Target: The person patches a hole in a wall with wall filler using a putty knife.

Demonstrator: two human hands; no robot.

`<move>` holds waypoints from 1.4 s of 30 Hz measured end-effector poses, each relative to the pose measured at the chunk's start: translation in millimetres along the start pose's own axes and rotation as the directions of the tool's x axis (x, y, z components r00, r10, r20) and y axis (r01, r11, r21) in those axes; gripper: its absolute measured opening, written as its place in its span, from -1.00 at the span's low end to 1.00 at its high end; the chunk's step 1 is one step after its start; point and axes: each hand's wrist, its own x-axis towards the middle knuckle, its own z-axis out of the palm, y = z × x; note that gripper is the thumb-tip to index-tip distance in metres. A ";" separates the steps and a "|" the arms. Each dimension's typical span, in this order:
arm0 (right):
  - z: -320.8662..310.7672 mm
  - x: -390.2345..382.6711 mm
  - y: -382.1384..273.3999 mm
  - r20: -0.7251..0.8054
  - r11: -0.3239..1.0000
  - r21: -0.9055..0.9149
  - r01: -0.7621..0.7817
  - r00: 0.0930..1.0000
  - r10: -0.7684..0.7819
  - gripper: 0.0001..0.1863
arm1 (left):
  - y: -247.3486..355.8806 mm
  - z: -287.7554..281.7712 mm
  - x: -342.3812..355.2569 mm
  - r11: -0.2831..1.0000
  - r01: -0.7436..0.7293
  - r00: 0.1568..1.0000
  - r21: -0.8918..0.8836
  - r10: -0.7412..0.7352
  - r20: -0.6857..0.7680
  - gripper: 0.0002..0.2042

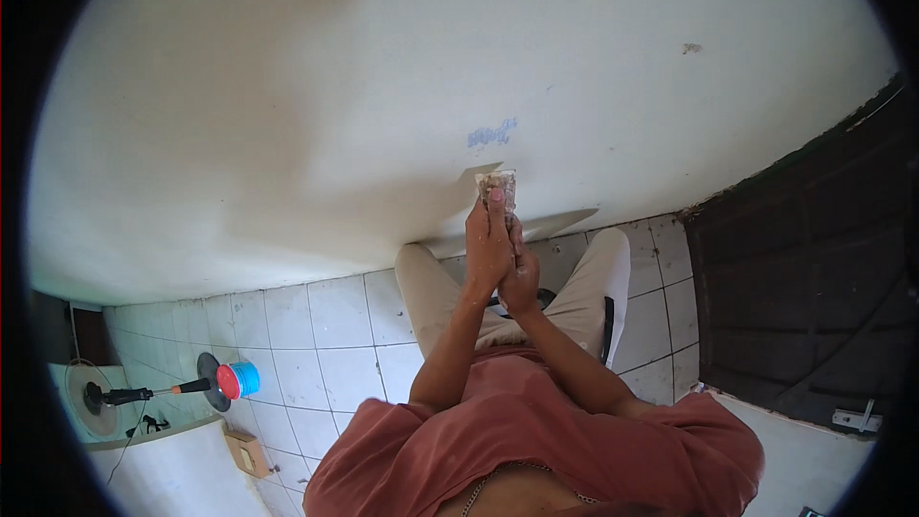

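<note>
A plaster-crusted putty knife (501, 186) is pressed flat against the white wall (383, 105), just below a small blue smudge (492, 133). My left hand (488, 247) wraps the tool's upper part, fingers reaching onto the blade. Directly beneath, my right hand (522, 282) grips the handle's lower end. Both hands touch each other. The handle itself is hidden inside the two fists.
White floor tiles (306, 325) run along the wall's foot. At the lower left stand a red-and-blue tub (236, 379), a dark round disc with a black-handled tool (144, 393) and a small fan (86, 397). A dark doorway (804, 258) opens to the right.
</note>
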 end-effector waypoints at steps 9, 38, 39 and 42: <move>-11.7 2.1 16.9 0.034 1.000 -0.020 -0.011 0.999 0.012 -0.61 | -12.3 5.0 0.8 0.997 0.008 1.000 -0.080 -0.005 0.028 -0.61; -7.4 4.4 -2.4 0.206 0.978 -0.157 -0.135 0.964 0.166 -0.54 | -7.2 -6.0 6.8 0.999 -0.028 0.999 0.016 0.028 -0.019 -0.62; -8.8 -1.9 -2.0 0.203 0.977 -0.160 -0.141 0.964 0.172 -0.54 | -7.1 -7.2 3.8 0.999 -0.025 1.000 0.020 0.025 -0.014 -0.61; -1.7 -1.8 0.7 0.162 0.997 -0.007 -0.072 0.984 0.072 -0.54 | -17.6 -8.0 6.3 1.000 0.012 1.000 0.014 -0.011 -0.013 -0.61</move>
